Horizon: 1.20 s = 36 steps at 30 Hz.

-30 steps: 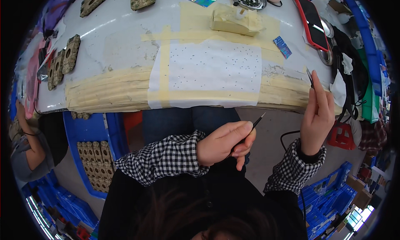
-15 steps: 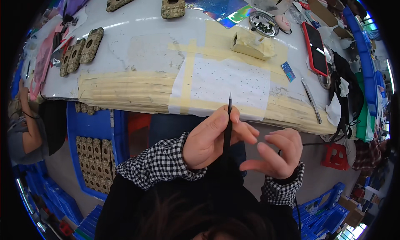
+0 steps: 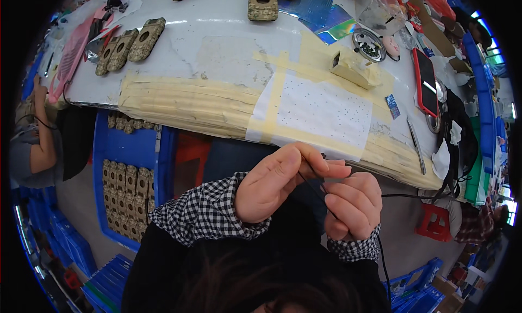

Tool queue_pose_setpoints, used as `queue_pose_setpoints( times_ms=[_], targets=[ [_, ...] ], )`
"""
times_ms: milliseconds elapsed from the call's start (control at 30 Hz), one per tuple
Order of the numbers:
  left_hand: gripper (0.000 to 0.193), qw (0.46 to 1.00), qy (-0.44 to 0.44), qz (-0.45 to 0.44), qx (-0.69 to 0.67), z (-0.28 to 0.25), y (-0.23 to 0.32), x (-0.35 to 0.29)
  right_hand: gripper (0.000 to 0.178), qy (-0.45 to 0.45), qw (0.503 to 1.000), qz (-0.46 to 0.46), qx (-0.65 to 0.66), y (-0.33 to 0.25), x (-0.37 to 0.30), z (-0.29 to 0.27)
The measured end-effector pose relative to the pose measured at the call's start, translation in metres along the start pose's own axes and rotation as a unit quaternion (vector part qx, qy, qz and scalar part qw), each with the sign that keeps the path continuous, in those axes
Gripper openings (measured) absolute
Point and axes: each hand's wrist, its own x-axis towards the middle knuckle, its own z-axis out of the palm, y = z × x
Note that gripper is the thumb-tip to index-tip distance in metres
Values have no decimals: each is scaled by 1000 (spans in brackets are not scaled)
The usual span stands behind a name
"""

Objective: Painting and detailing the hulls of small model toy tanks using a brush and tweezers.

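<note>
My left hand (image 3: 274, 182) is closed in a pinch on slim black tweezers (image 3: 311, 186), whose dark arms slant down toward the right. My right hand (image 3: 356, 204) has its fingers curled in against the other end of the tweezers. Fingers hide both ends. Both hands are close together just in front of the table edge. Beyond them a white sheet (image 3: 326, 112) dotted with tiny dark specks is taped to the table. A cream block (image 3: 356, 71) sits behind the sheet.
A silver pointed tool (image 3: 416, 147) and a red-edged phone (image 3: 426, 82) lie at the right. A round dish (image 3: 368, 45) holds small dark bits. Camouflage-patterned hulls (image 3: 147, 39) stand at the left, more in a blue crate (image 3: 98, 199) below. Another person's arm (image 3: 42, 128) is far left.
The tweezers, upright with the tip up before, now slant down to the right. My right hand has gone from spread fingers to curled ones against them. The view has shifted left.
</note>
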Motion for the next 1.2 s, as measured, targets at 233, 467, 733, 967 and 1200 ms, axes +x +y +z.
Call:
queue_pose_setpoints(
  times_ms=[233,467,733,967,1200],
  targets=[
    [47,997,53,-13,62,0,15,1,44,-59,998,-9,33,-1,0,1],
    [43,835,171,141,503,-40,126,44,62,127,977,157,-61,14,-9,-22],
    [105,465,241,-78,848,-83,161,179,49,89,978,160,-97,5,2,-13],
    [104,455,239,-151,845,-68,177,161,32,51,964,228,-130,16,5,-33],
    [55,885,144,8,443,-59,180,116,19,87,956,237,-150,46,34,-51]
  ],
)
